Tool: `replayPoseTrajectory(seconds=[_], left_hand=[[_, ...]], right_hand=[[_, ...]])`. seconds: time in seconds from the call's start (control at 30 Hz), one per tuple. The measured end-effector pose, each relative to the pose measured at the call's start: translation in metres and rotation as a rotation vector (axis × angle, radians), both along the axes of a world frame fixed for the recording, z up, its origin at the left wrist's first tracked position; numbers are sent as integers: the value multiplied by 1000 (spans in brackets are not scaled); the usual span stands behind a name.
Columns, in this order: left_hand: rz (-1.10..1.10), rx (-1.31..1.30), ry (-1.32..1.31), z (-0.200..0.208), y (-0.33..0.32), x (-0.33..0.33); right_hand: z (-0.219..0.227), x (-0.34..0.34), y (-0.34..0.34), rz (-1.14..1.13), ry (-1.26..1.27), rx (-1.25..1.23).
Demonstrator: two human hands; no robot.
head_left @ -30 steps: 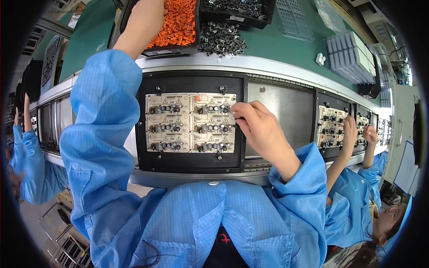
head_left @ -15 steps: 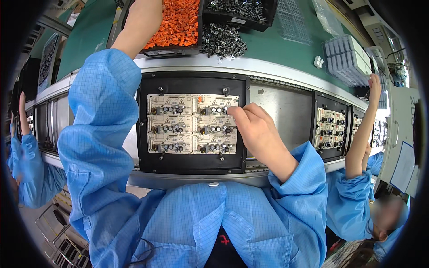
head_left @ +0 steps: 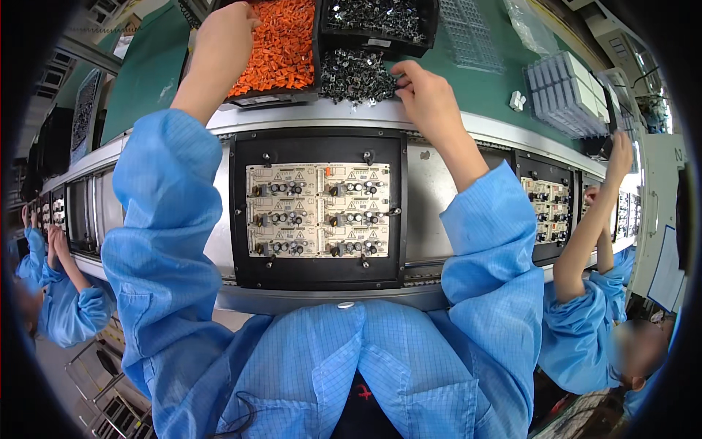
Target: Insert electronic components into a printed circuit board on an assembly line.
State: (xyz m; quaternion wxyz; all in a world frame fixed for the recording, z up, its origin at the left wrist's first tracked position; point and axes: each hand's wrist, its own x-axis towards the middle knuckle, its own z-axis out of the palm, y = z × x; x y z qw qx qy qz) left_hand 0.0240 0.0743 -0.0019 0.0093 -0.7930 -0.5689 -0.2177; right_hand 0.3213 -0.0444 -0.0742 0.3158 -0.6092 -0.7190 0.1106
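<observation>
My left hand (head_left: 224, 45) is over the black bin of small orange plastic parts (head_left: 287, 47). Its fingers are bent together at the bin's left side, and whatever they pinch is hidden. At the right edge of a heap of small black-and-silver metal parts (head_left: 357, 77), my right hand (head_left: 431, 99) has its thumb and forefinger apart. A panel of pale circuit boards (head_left: 318, 212) lies in a black frame (head_left: 318, 276) before me, carrying rows of capacitors. One orange part (head_left: 328, 172) stands on its upper right board.
Behind the heap is a black bin of similar metal parts (head_left: 376, 18). Stacked white-grey trays (head_left: 567, 91) stand at the right on the green bench. Another framed panel (head_left: 545, 208) sits further right on the conveyor. Co-workers' arms (head_left: 596, 219) reach in at both sides.
My right hand has left the upper right board and moved up to the heap of metal parts. My left hand has shifted slightly within the orange bin, its fingers now showing.
</observation>
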Motion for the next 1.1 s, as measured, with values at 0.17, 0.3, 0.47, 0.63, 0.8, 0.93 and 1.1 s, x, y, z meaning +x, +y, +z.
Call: replayPoseTrajectory(seconds=[0.17, 0.3, 0.47, 0.63, 0.8, 0.93, 1.1], left_hand=[[-156, -117, -271, 35, -86, 6], [-311, -516, -374, 13, -166, 14], [-286, -635, -321, -17, -223, 27], [-402, -516, -213, -26, -228, 37], [-431, -495, -94, -28, -224, 41], [-436, -534, -83, -26, -221, 43], [-438, -560, -103, -27, -217, 45]], right_hand=[[3, -2, 3, -29, 13, -21], [-4, 6, 2, -57, 35, 28], [-7, 13, 3, -65, 35, 66], [12, 18, -10, -153, 147, -71], [40, 22, -39, -127, 405, -138], [58, 22, -70, -68, 545, -84], [62, 22, -106, -27, 669, -61]])
